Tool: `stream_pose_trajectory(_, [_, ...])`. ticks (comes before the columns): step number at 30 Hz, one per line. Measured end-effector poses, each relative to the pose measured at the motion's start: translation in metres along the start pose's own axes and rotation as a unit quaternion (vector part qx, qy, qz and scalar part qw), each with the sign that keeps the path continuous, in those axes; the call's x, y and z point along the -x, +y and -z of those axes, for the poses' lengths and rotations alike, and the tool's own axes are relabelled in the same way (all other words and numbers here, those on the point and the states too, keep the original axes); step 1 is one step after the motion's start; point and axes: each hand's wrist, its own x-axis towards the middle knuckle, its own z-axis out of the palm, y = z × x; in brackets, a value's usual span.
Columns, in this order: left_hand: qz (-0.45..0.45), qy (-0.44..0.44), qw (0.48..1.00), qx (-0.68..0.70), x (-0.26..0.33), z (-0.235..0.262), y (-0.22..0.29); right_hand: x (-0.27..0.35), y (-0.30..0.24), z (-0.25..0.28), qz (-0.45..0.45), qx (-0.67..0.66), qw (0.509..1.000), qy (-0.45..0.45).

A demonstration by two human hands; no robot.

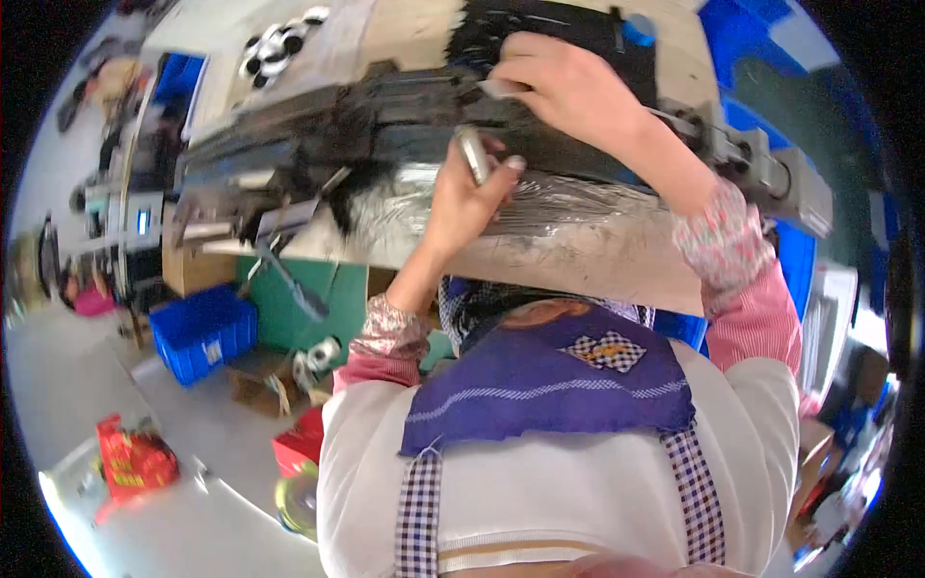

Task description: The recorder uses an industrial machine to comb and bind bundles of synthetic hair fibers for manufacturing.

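Note:
My left hand (461, 197) is closed around a short, pale, metallic-looking cylinder (474, 156), held over the front of the workbench. Farther back and to the right, my right hand (568, 89) pinches a small whitish piece (499, 89), blurred so that its kind does not show. Under both hands runs a long dark machine or fixture (385, 116) across the bench. Crinkled clear plastic film (578, 207) covers the bench's front part, close to my left hand. Behind my right hand lies a heap of small black parts (472, 39) on a dark mat.
Black-and-white round parts (279, 48) lie at the bench's back left. A blue round cap (638, 30) sits at the back right, near grey machine blocks (752, 159). On the floor at left are a blue bin (204, 332) and a red bag (137, 460). A grey-blue lever (303, 294) hangs below the bench edge.

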Motion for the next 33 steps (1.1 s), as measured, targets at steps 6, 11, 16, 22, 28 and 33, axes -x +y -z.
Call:
stream_pose_trajectory(6, [0.105, 0.332, 0.905, 0.244, 0.028, 0.104, -0.066, 0.086, -0.031, -0.004, -0.131, 0.09, 0.986, -0.058])
stream_pose_trajectory(11, [0.082, 0.336, 0.903, 0.257, 0.024, 0.133, -0.06, 0.087, 0.024, -0.04, -0.291, 0.208, 0.931, -0.069])
stream_pose_trajectory(16, [-0.016, 0.342, 0.874, 0.345, 0.016, 0.105, -0.068, 0.096, 0.011, -0.015, -0.289, 0.088, 0.945, -0.124])
stream_pose_trajectory(22, [-0.193, 0.07, 0.941, 0.268, 0.026, 0.001, 0.026, 0.097, -0.044, 0.064, -0.27, -0.104, 0.957, -0.02])
stream_pose_trajectory(28, [0.108, -0.279, 0.863, 0.408, -0.047, -0.063, 0.038, 0.098, -0.04, 0.094, -0.381, -0.138, 0.904, 0.134])
stream_pose_trajectory(33, [0.075, -0.018, 0.916, 0.393, -0.041, -0.07, 0.039, 0.096, -0.029, 0.098, -0.343, -0.137, 0.914, 0.168])
